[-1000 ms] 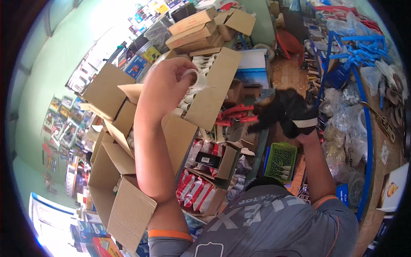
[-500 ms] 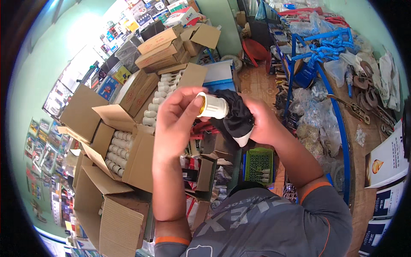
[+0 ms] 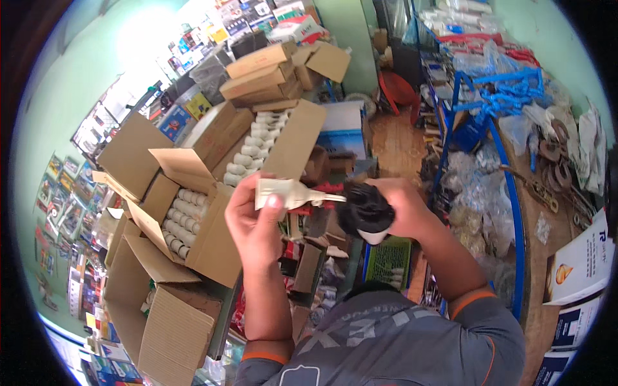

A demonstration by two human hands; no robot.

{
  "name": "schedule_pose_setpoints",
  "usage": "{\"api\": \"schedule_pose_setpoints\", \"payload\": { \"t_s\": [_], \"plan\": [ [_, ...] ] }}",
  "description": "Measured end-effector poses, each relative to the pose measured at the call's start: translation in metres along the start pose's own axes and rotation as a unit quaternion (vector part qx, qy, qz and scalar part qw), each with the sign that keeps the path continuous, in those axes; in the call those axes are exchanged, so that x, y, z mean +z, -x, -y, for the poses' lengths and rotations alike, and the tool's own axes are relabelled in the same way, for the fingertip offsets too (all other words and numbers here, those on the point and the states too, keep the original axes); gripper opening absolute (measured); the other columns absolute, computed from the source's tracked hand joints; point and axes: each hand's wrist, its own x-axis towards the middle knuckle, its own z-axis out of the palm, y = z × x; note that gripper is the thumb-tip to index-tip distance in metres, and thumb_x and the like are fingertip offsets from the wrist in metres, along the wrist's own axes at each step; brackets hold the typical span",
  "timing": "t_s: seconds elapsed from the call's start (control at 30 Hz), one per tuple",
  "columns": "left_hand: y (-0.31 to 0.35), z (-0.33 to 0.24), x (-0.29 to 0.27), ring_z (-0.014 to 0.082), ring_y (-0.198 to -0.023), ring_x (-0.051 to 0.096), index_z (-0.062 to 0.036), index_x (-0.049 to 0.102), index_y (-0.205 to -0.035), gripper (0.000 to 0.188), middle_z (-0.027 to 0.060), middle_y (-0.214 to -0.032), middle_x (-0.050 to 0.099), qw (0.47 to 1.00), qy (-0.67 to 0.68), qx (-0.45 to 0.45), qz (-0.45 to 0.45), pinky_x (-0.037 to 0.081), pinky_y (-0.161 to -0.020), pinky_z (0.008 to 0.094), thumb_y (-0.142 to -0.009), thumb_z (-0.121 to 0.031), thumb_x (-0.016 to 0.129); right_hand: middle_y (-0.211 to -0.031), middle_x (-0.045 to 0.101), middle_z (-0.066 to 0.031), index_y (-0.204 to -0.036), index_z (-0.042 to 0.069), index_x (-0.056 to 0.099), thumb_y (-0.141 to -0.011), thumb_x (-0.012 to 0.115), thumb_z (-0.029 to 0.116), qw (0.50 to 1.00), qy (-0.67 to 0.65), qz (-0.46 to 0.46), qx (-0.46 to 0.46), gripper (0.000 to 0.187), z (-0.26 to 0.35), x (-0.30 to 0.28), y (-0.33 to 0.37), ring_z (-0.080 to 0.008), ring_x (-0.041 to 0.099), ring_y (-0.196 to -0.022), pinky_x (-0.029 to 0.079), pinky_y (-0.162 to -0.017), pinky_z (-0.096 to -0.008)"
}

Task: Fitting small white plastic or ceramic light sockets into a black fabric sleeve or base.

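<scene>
My left hand is closed round a white lamp holder, thumb on its near side. The holder lies roughly level, its wide end to the left. A thin pale tail extends from its right end toward a bunched black cloth with a white patch. My right hand grips that cloth from the right, its fingers partly hidden. Whether the tail's tip touches the cloth I cannot tell.
Left of my hands stands an open carton with rows of white holders. Behind it another carton holds similar pieces. A green basket sits below my right hand. The right-hand bench carries metal tools and plastic bags.
My left hand has moved down and left, drawing the lamp holder away from the cloth and exposing its tail. My right hand is lower with the cloth. The view has shifted slightly.
</scene>
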Motion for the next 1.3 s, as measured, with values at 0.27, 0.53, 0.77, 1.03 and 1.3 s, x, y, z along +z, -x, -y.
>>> {"api": "schedule_pose_setpoints", "payload": {
  "t_s": [0.27, 0.53, 0.77, 1.03, 1.3],
  "plan": [
    [-0.007, -0.013, -0.035, 0.0212, -0.1, 0.065, 0.0026, 0.048, -0.131, 0.043, 0.0133, -0.114, 0.063, 0.993, 0.039, 0.065, -0.096, 0.056, -0.082, 0.0335, -0.098, -0.022, 0.06, -0.124, 0.061, -0.0126, -0.13, 0.004, 0.052, -0.1, 0.05, 0.029, 0.687, -0.695, -0.196, 0.084, 0.04, -0.067, -0.044, 0.03, -0.0232, 0.061, -0.113, 0.051, -0.097, -0.0392],
    [0.011, 0.009, -0.005, 0.0224, -0.107, 0.063, 0.0036, 0.047, -0.135, 0.05, 0.0167, -0.117, 0.063, 0.996, 0.055, -0.051, 0.043, 0.05, -0.094, 0.036, -0.092, -0.014, 0.067, -0.113, 0.064, -0.0191, -0.122, 0.0, 0.056, -0.076, 0.068, 0.017, 0.998, 0.013, -0.023, -0.059, 0.051, 0.014, -0.009, -0.034, -0.0355, 0.063, -0.105, 0.05, -0.09, -0.0433],
    [0.014, 0.009, 0.0, 0.0208, -0.104, 0.063, 0.0037, 0.05, -0.133, 0.049, 0.0169, -0.116, 0.064, 0.997, 0.023, -0.026, 0.072, 0.051, -0.093, 0.0344, -0.09, -0.01, 0.07, -0.083, 0.065, -0.0155, -0.097, 0.001, 0.063, -0.072, 0.074, 0.012, 0.995, 0.096, 0.017, -0.002, 0.029, 0.031, 0.017, -0.032, -0.0355, 0.066, -0.077, 0.049, -0.067, -0.0403],
    [0.009, 0.016, -0.008, 0.0213, -0.102, 0.066, 0.0029, 0.052, -0.132, 0.048, 0.0178, -0.116, 0.065, 0.994, 0.069, -0.072, 0.041, 0.054, -0.088, 0.0331, -0.089, -0.008, 0.07, -0.083, 0.061, -0.0165, -0.101, -0.003, 0.061, -0.069, 0.074, 0.004, 0.999, -0.018, -0.038, -0.008, 0.035, 0.021, 0.022, -0.024, -0.0388, 0.063, -0.079, 0.049, -0.071, -0.0403],
    [0.01, 0.019, -0.003, 0.0222, -0.104, 0.065, 0.0037, 0.052, -0.132, 0.048, 0.0176, -0.116, 0.065, 0.992, 0.07, -0.044, 0.1, 0.053, -0.092, 0.0363, -0.089, -0.007, 0.07, -0.081, 0.06, -0.0144, -0.093, -0.001, 0.062, -0.07, 0.073, 0.005, 0.996, -0.05, -0.004, 0.069, 0.026, 0.019, 0.015, -0.012, -0.0315, 0.062, -0.075, 0.048, -0.07, -0.0351]
  ]
}}
